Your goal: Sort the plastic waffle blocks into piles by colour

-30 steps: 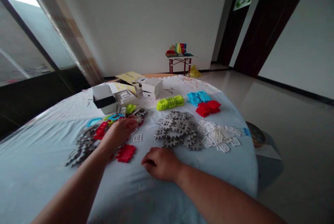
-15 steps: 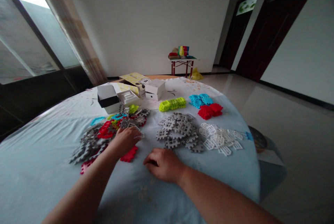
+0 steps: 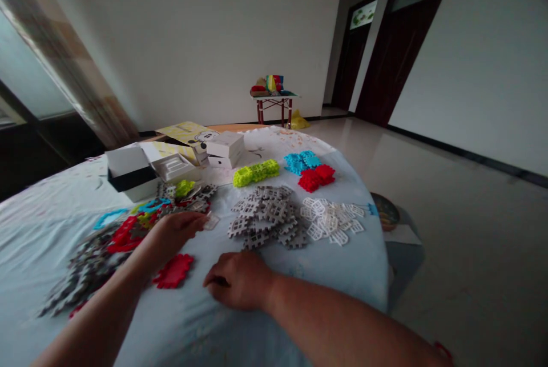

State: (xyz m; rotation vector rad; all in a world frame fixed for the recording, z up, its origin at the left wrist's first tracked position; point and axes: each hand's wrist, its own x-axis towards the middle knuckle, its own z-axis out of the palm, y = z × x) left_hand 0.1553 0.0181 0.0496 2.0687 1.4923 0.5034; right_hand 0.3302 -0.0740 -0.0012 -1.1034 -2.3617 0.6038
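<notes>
My left hand (image 3: 182, 230) pinches a small white window-shaped plastic piece (image 3: 211, 221) at its fingertips, just right of a mixed heap of interlocking pieces (image 3: 98, 250). Under and beside that wrist lies a red toothed square (image 3: 174, 271), flat on the cloth. Loosely curled, my right hand (image 3: 240, 280) rests on the table with nothing showing in it. A pile of grey window-frame squares (image 3: 268, 216) is just beyond it. To the right spreads a pile of white window pieces (image 3: 331, 217).
Green pieces (image 3: 256, 173), blue pieces (image 3: 302, 161) and red pieces (image 3: 315, 177) are grouped farther back. White boxes (image 3: 225, 149) and an opened black-and-white box (image 3: 131, 170) stand at the back left by a yellow carton (image 3: 184, 134). The round table's edge (image 3: 386, 275) curves along the right.
My left hand has drawn the white window piece away from the mixed heap, toward the grey pile. My right hand stays curled on the table. The view has turned to the right.
</notes>
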